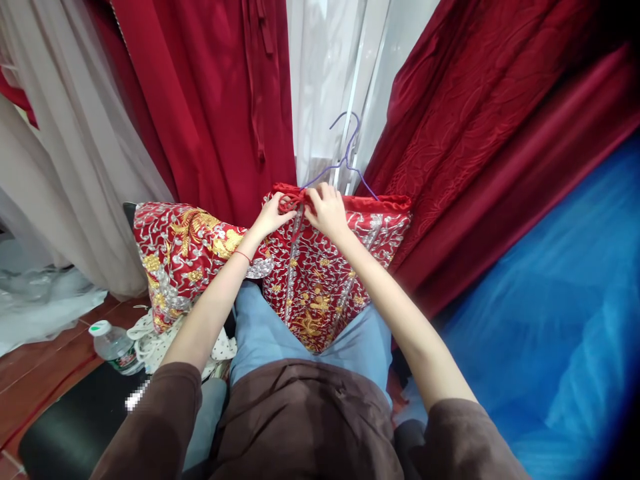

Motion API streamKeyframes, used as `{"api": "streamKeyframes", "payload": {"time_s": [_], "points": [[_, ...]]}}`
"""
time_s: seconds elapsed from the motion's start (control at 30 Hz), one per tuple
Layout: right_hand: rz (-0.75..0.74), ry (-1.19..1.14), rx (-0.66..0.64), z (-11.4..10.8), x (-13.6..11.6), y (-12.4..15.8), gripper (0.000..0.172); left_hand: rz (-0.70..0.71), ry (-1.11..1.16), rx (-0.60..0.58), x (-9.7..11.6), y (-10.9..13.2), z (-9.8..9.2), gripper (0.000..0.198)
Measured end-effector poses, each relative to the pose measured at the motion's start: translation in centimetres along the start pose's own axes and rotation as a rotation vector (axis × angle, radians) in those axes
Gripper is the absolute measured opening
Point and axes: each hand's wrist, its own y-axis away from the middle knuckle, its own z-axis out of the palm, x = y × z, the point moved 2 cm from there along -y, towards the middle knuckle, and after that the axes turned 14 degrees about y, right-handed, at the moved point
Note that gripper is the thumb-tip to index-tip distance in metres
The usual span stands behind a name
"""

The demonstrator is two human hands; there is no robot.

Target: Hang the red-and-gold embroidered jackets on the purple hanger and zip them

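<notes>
A red embroidered skirt with silver and gold stitching hangs down over my knees. Its plain red waistband runs along the top, below a purple wire hanger. Red cord is looped at the waistband, and my left hand pinches it. Close beside it, my right hand has its fingers closed at the same cord; the fingertips partly hide what they grip. A matching embroidered garment is spread to the left, behind my left forearm.
Red gowns hang ahead on the left, and patterned dark red cloth hangs on the right. Blue tulle fills the lower right. A plastic bottle and dotted white cloth are by a black seat at left.
</notes>
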Motion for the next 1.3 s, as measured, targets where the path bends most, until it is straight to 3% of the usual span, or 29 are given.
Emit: {"api": "streamKeyframes", "payload": {"time_s": [0.13, 0.27, 0.4, 0.63, 0.73, 0.8, 0.9, 0.97, 1.1, 1.3], "points": [[-0.065, 0.001, 0.044, 0.6, -1.3, -1.0, 0.036, 0.079, -0.068, 0.107, 1.1, 0.1, -0.3, 0.013], [-0.017, -0.022, 0.034, 1.6, -1.7, -1.7, 0.035, 0.081, -0.043, 0.122, 1.7, 0.8, -0.7, 0.015], [-0.009, -0.030, 0.034, 2.2, -1.7, -1.7, 0.038, 0.103, -0.178, 0.107, 2.0, 1.2, -0.8, 0.016], [0.008, -0.017, 0.011, 2.1, -1.2, -2.3, 0.037, -0.039, -0.355, 0.194, 0.9, 1.5, -2.0, 0.014], [-0.010, -0.040, -0.015, 2.1, -0.8, -2.3, 0.036, -0.086, -0.349, 0.120, 0.2, 2.0, -2.6, 0.011], [-0.050, -0.062, 0.008, 1.9, -0.4, -1.6, 0.038, -0.041, -0.354, 0.028, 0.3, 2.3, -2.6, 0.009], [-0.042, -0.089, 0.083, 1.5, 0.3, 0.2, 0.045, 0.058, -0.408, -0.018, 1.3, 2.6, -2.1, 0.036], [0.034, -0.129, 0.090, 1.7, 0.7, 1.6, 0.041, 0.084, -0.430, -0.021, 2.1, 2.6, -1.6, 0.042], [0.202, -0.406, -0.020, 3.4, 0.7, 3.0, 0.030, 0.116, -0.300, -0.011, 2.7, 2.3, -0.3, 0.014], [0.290, -1.136, -0.212, 5.9, -0.2, 1.1, 0.022, 0.089, 0.103, -0.044, 2.0, 2.3, 0.3, 0.020]]}}
